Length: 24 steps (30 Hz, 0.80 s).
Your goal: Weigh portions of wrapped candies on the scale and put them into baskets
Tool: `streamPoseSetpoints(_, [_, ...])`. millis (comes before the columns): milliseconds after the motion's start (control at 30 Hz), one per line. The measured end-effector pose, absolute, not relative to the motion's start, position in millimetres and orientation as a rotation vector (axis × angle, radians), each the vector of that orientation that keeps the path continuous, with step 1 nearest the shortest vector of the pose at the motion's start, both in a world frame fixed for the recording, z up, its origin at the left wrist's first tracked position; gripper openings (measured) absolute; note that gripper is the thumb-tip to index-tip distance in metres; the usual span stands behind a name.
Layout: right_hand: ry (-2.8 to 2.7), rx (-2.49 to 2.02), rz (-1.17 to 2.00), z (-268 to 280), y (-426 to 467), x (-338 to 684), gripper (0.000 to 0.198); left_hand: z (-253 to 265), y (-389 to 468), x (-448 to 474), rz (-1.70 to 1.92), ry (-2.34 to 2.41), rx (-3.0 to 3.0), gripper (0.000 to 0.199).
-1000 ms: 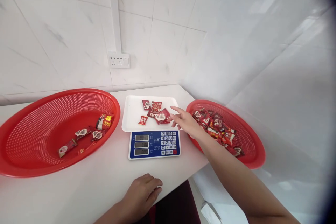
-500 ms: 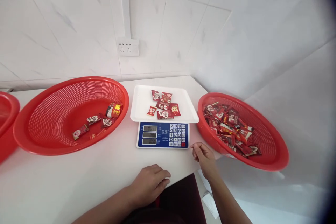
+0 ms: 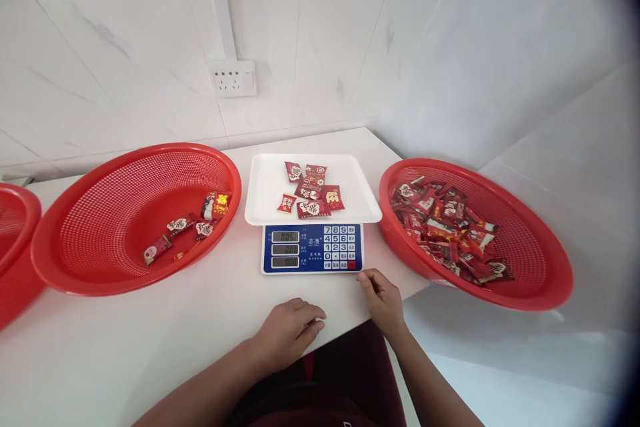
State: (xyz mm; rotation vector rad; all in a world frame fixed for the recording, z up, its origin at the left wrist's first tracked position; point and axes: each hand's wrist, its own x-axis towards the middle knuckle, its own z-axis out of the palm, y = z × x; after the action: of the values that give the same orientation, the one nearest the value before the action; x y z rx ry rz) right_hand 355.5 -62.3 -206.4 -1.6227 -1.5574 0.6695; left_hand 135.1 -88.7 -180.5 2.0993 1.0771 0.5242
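A white-trayed scale with a blue keypad panel (image 3: pixel 313 249) stands on the table. Several red-wrapped candies (image 3: pixel 311 192) lie in the middle of its white tray (image 3: pixel 265 207). My right hand (image 3: pixel 383 300) is at the scale's front right corner, fingers curled in and thumb tip by the red key; nothing shows in it. Resting near the table's front edge, my left hand (image 3: pixel 291 333) is loosely bent, with a gap between thumb and forefinger, and holds nothing.
To the right, a red basket (image 3: pixel 545 280) holds a heap of wrapped candies and reaches past the table edge. A larger red basket (image 3: pixel 75 233) on the left contains several candies. Part of another red basket (image 3: pixel 20 280) shows at far left. A wall socket (image 3: pixel 233 79) is behind.
My right hand has shifted slightly left, closer to the scale's front corner. My left hand stays on the table. The camera view has tilted a little; the candies have not moved.
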Motion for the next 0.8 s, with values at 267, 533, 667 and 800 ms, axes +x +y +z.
streamPoseSetpoints(267, [-1.757, -1.601, 0.544, -207.9, -64.6, 352.4, 0.031, -178.9, -85.7, 130.8, 0.602, 1.159, 2.064, 0.02])
streamPoseSetpoints(533, [-1.824, -1.489, 0.462, -214.1, -63.9, 356.3, 0.028, -130.4, -65.5, 60.8, 1.156, 1.803, 2.46, 0.027])
streamPoseSetpoints(667, [-1.829, -1.403, 0.42, -216.5, -62.7, 357.0, 0.028, -102.4, -55.6, 21.1, 0.972, 2.203, 2.404, 0.038])
streamPoseSetpoints(800, [-1.83, -1.342, 0.374, -216.7, -63.0, 357.8, 0.03, -86.8, -58.6, -2.2, 0.436, 2.385, 2.098, 0.042])
